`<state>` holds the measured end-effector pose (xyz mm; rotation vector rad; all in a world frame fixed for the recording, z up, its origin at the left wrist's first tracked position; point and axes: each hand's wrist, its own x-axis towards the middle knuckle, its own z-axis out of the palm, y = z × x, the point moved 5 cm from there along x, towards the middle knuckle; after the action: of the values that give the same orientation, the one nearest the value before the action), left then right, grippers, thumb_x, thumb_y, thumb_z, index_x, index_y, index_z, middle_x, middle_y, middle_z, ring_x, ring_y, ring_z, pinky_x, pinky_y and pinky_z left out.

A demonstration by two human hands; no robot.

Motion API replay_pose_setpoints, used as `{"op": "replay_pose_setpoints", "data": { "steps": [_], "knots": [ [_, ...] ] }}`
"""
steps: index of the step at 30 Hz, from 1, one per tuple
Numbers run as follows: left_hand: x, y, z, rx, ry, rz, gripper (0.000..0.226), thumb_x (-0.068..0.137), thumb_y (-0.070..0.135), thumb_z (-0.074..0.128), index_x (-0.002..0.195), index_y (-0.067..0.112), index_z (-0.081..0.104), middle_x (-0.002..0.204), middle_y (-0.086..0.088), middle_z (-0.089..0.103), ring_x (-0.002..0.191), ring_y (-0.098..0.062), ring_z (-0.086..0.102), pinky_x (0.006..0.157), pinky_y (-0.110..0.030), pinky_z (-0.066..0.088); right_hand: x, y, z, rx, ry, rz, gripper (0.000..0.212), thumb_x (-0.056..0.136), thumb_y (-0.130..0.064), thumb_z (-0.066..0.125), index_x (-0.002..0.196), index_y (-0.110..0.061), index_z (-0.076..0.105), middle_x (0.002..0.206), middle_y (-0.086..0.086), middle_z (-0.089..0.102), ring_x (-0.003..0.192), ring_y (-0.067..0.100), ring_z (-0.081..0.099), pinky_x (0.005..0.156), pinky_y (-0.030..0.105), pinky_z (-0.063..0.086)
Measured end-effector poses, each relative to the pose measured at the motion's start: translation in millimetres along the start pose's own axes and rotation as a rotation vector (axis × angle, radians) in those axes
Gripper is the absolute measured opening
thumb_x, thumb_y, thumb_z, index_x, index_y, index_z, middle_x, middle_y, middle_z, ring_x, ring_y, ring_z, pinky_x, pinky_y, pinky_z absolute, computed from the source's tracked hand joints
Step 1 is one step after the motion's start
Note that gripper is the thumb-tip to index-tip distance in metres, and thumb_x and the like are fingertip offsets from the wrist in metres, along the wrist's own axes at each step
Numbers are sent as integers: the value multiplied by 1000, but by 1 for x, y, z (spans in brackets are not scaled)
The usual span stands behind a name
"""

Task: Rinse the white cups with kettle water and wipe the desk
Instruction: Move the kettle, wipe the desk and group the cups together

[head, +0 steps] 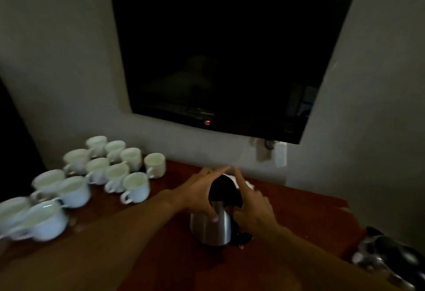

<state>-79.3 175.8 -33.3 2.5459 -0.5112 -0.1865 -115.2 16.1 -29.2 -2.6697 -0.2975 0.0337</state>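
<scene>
Your left hand (197, 193) lies spread on the kettle (212, 224); right hand (253, 208) grips its handle. Tilt early and water floods the surface (299, 201).

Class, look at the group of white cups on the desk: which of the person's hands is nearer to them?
Left. The left hand rests on the kettle's cup-facing side; the right hand is on its far side from the white cups.

kettle (211, 224) mid-desk (299, 201) | cups (96, 175) left of it | television (230, 56) on wall behind
</scene>
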Motion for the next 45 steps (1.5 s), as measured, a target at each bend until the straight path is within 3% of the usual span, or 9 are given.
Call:
{"op": "replay_pose_setpoints", "data": {
  "steps": [5, 11, 17, 24, 30, 35, 38, 41, 45],
  "knots": [
    [-85, -66, -34, 56, 52, -83, 138, 52, 33, 97, 156, 44, 7, 142, 0, 42, 134, -18, 41, 108, -37, 44, -9, -84, 59, 153, -58, -79, 94, 97, -36, 61, 158, -35, -11, 147, 6, 51, 129, 24, 53, 102, 34, 43],
    [-158, -152, -53, 31, 82, -201, 124, 63, 31, 95, 157, 34, 13, 149, 4, 41, 139, -15, 38, 105, -23, 37, -10, -172, 126, 153, -119, -160, 102, 91, -39, 62, 154, -46, -18, 127, 3, 64, 115, 26, 61, 97, 43, 47],
    [-194, -204, -72, 58, 130, -199, 135, 59, 35, 96, 150, 52, -2, 147, 3, 37, 136, -19, 40, 108, -42, 46, -2, -228, 162, 152, -137, -173, 96, 94, -33, 62, 159, -38, -8, 125, 1, 66, 110, 21, 63, 95, 40, 50],
    [-204, -228, -65, 55, 116, -247, 114, 66, 34, 92, 146, 48, 12, 145, 3, 37, 137, -17, 38, 109, -37, 45, -1, -245, 174, 111, -185, -184, 88, 98, -26, 61, 160, -32, -2, 140, 4, 57, 123, 21, 58, 98, 34, 49],
    [-188, -189, -91, 330, 32, -219, 135, 69, 46, 88, 151, 53, -18, 168, -2, -9, 154, -35, -1, 119, -66, 13, 2, -240, 154, 131, -289, -148, 110, 84, -42, 79, 161, -33, 0, 143, 2, 56, 126, 24, 57, 103, 40, 49],
    [-150, -131, -103, 341, 14, -110, 145, 64, 45, 92, 131, 70, -34, 165, 2, -23, 154, -33, -11, 116, -70, 9, 0, -202, 87, 52, -177, -98, 106, 87, -31, 77, 160, -36, 0, 155, 3, 44, 137, 23, 48, 107, 32, 43],
    [-121, -81, -99, 377, -5, -61, 139, 66, 45, 90, 142, 63, -26, 165, -1, -25, 153, -33, -14, 114, -73, -3, -15, -163, 33, 19, -104, -44, 86, 93, -33, 69, 159, -38, 14, 155, -4, 43, 137, 16, 45, 92, 14, 40],
    [-85, -28, -79, 377, -35, 3, 139, 66, 48, 89, 142, 62, -27, 164, -2, -28, 153, -36, -13, 113, -75, -2, -39, -107, -17, 26, -32, 62, 53, 99, -42, 57, 145, -49, 33, 150, -1, 49, 133, 24, 49, 98, 27, 42],
    [-47, 55, -34, 292, -86, 110, 139, 67, 44, 90, 137, 68, -28, 163, 3, -31, 153, -33, -17, 114, -75, 0, -84, -21, -59, 12, -15, 152, 103, 86, -48, 75, 161, -33, 7, 158, -1, 40, 138, 20, 45, 109, 35, 41]
  ]
}}
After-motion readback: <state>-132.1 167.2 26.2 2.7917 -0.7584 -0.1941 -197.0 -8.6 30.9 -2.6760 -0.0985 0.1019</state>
